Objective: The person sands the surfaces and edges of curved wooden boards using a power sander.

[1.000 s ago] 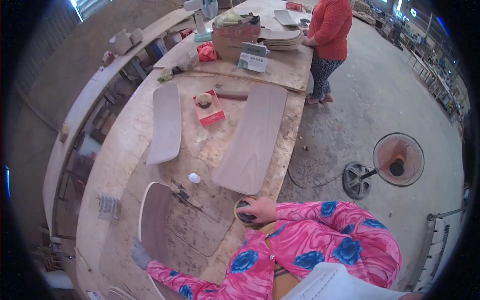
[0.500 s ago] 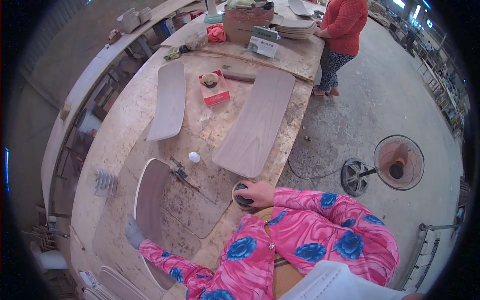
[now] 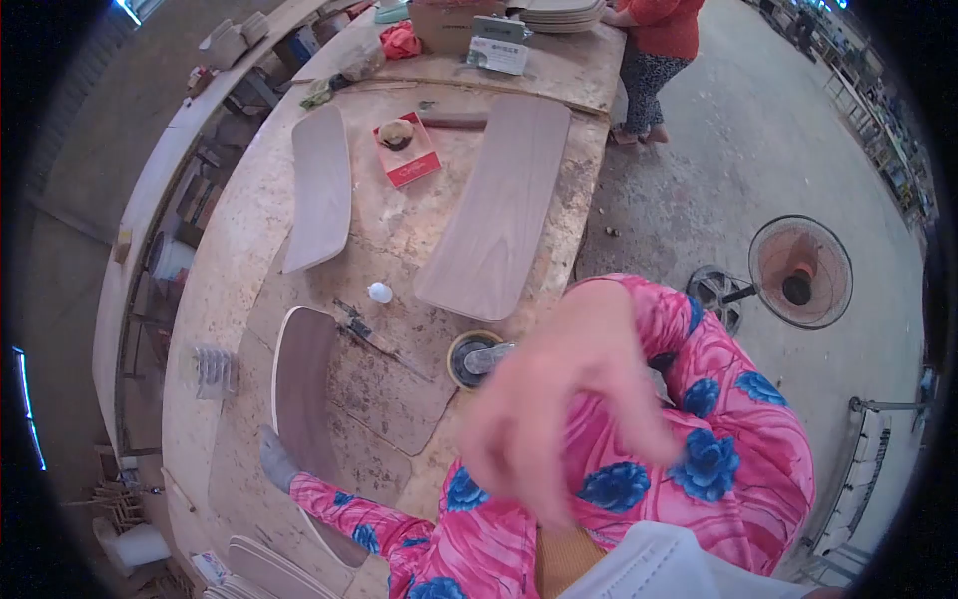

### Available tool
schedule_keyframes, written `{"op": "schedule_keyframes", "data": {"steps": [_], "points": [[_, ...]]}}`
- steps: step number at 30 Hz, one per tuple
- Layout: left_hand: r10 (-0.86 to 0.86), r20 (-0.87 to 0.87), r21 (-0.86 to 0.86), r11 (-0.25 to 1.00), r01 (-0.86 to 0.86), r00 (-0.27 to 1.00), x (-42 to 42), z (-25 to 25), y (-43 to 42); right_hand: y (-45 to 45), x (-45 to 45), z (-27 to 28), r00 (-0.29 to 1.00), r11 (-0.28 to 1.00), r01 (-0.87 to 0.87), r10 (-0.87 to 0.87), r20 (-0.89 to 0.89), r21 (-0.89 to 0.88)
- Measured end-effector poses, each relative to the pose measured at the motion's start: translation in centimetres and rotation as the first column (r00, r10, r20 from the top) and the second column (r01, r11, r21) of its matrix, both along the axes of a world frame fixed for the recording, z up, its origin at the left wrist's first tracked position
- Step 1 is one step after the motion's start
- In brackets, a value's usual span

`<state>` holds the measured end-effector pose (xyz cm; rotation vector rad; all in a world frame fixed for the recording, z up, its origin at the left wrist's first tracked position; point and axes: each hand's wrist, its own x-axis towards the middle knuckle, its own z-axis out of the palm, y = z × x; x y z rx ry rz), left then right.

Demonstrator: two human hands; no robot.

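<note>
My right hand (image 3: 569, 389) is raised close to the camera, blurred, with its fingers apart and nothing seen in them. Beyond it on the bench lies a round black tool (image 3: 462, 361) with a yellowish rim and a grey part, resembling a disc sander; my hand is apart from it. My left hand (image 3: 278, 461), in a grey glove, holds the outer edge of a curved wooden panel (image 3: 302, 374). Its fingertips are hard to make out. A flat-lying wooden panel (image 3: 499, 210) and a narrower one (image 3: 319, 190) rest farther up the bench.
A red box (image 3: 409, 165) with a small bowl, a white bottle (image 3: 379, 292) and a thin dark tool (image 3: 364, 334) lie on the workbench (image 3: 399, 240). Stacked panels (image 3: 264, 569) sit at near left. A fan (image 3: 798, 272) stands right; a person (image 3: 664, 40) stands beyond.
My right hand has let go of the round black tool and risen toward the camera. My left hand stays at the curved panel. The view has shifted slightly.
</note>
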<state>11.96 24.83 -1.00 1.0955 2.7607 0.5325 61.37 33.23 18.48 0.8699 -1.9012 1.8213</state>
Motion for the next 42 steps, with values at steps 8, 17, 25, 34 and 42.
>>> {"op": "schedule_keyframes", "data": {"steps": [8, 17, 25, 34, 42], "points": [[-0.014, -0.123, -0.178, 0.984, -0.009, 0.992, 1.4, 1.2, -0.2, -1.7, 1.0, 2.8, 0.969, 0.991, 0.127, -0.114, -0.22, 0.046], [0.042, -0.001, 0.018, 0.999, -0.042, 0.999, 0.9, 1.0, -0.1, -1.8, 1.8, 1.1, 0.954, 0.98, 0.076, -0.018, -0.299, 0.183], [0.049, 0.01, -0.041, 0.998, -0.049, 0.999, -1.7, -1.5, 0.0, -4.4, 2.3, 3.9, 0.983, 0.856, 0.185, -0.156, -0.099, 0.483], [-0.05, -0.024, 0.037, 0.998, 0.051, 0.998, -0.4, -1.1, -0.5, -2.0, -3.3, -19.8, 0.516, 0.539, 0.718, -0.837, 0.183, 0.44], [-0.01, -0.251, 0.028, 0.999, 0.018, 0.968, 1.3, -1.0, -0.8, -1.6, -0.9, -25.9, 0.348, 0.241, 0.628, -0.937, 0.01, 0.74]]}}
